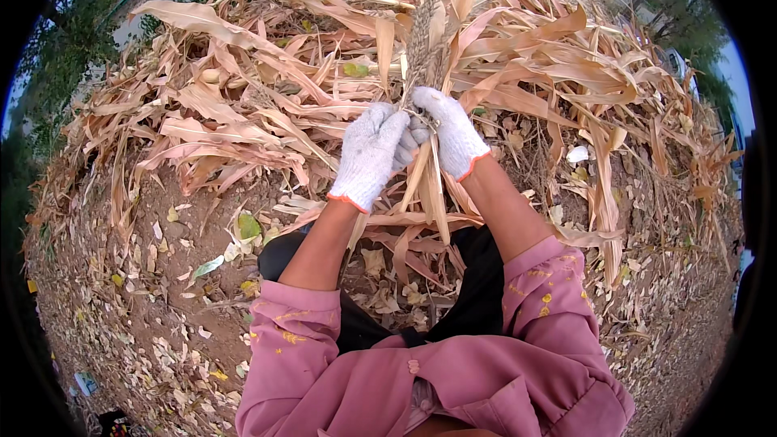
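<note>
A bundle of dry corn leaves [424, 40] stretches away from me in the middle, its far part knobbly and plait-like. My left hand [374, 148], in a white knit glove with an orange cuff, is closed on the bundle's near end. From the other side my right hand [450, 131], gloved the same way, grips it too, with fingers close to the left ones. Loose leaf ends [435, 194] hang toward me below the hands. What the fingertips pinch is partly hidden between the gloves; a thin strand shows there.
A broad heap of dry corn leaves [218, 105] spreads beyond and to both sides of my hands. Brown soil [202, 235] strewn with leaf scraps lies nearer. My dark-clad legs [477, 275] are bent below my forearms. Trees and a pale paved strip show far off.
</note>
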Demonstrator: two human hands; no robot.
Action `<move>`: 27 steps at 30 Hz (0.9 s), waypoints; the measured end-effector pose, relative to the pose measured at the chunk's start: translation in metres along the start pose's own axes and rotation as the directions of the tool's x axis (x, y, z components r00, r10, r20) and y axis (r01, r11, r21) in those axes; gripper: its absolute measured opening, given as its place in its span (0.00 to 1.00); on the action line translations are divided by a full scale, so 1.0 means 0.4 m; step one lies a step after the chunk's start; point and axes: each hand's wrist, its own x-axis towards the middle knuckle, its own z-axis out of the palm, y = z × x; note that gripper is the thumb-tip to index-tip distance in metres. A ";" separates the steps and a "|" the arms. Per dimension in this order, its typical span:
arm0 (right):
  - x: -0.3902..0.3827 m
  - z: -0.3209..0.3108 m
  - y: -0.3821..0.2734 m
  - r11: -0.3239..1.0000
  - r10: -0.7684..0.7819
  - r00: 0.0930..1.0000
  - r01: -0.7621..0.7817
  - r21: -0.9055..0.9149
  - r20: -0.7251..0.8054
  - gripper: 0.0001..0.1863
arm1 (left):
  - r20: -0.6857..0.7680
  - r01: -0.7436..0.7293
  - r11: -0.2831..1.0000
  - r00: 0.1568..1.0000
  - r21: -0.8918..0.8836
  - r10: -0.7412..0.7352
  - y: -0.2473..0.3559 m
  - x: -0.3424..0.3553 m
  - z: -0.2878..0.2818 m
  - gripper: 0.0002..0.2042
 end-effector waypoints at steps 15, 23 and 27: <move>0.031 -0.034 0.026 0.994 -0.101 0.955 0.085 -0.070 -0.278 0.09 | 0.018 0.067 0.991 0.998 -0.117 -0.065 0.010 0.003 -0.002 0.11; 0.000 -0.012 -0.001 0.998 -0.035 0.999 0.034 0.056 0.018 0.10 | 0.022 0.079 0.996 0.997 -0.051 -0.078 0.018 -0.002 -0.006 0.12; 0.015 -0.029 0.000 0.998 -0.057 0.997 0.057 0.006 -0.059 0.11 | 0.043 0.092 0.995 0.995 -0.039 -0.091 0.011 0.000 -0.007 0.12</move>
